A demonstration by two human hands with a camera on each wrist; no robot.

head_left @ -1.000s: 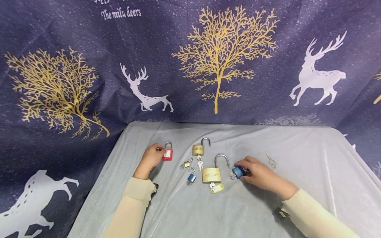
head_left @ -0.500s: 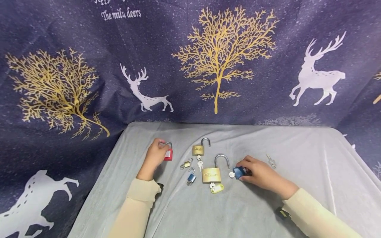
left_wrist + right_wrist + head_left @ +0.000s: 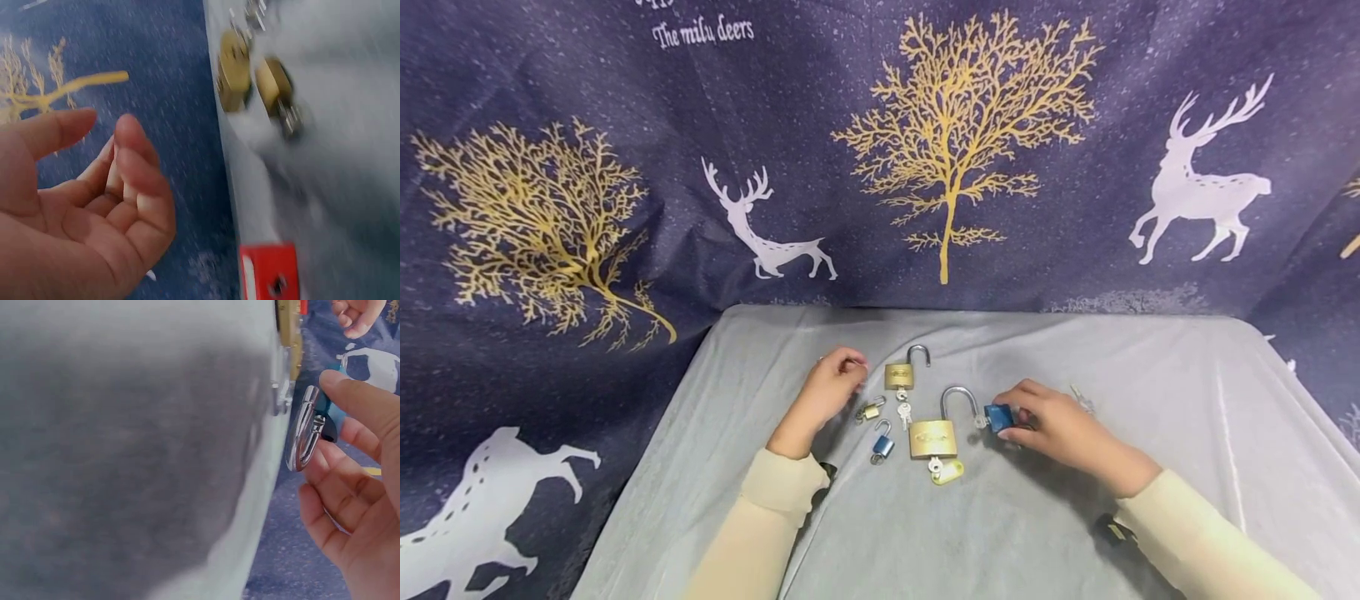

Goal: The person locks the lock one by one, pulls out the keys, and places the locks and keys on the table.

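Note:
My right hand pinches a blue padlock between thumb and fingers. A key sticks out of its left end. In the right wrist view the padlock's metal shackle hangs open. My left hand holds nothing, its fingers loosely bent, above the table left of the brass padlocks. A red padlock lies near it in the left wrist view; in the head view that hand hides it. Nearest the left hand are a medium brass padlock and a tiny brass padlock, both with raised shackles.
A large brass padlock, its shackle raised, lies mid-table with a key and yellow tag. Left of it are a small blue padlock and keys. Another key lies behind the right hand. A patterned cloth hangs behind.
The left hand has left the red padlock and moved right, toward the brass padlocks. The right hand has kept its grip, and the blue padlock has turned and risen slightly in view.

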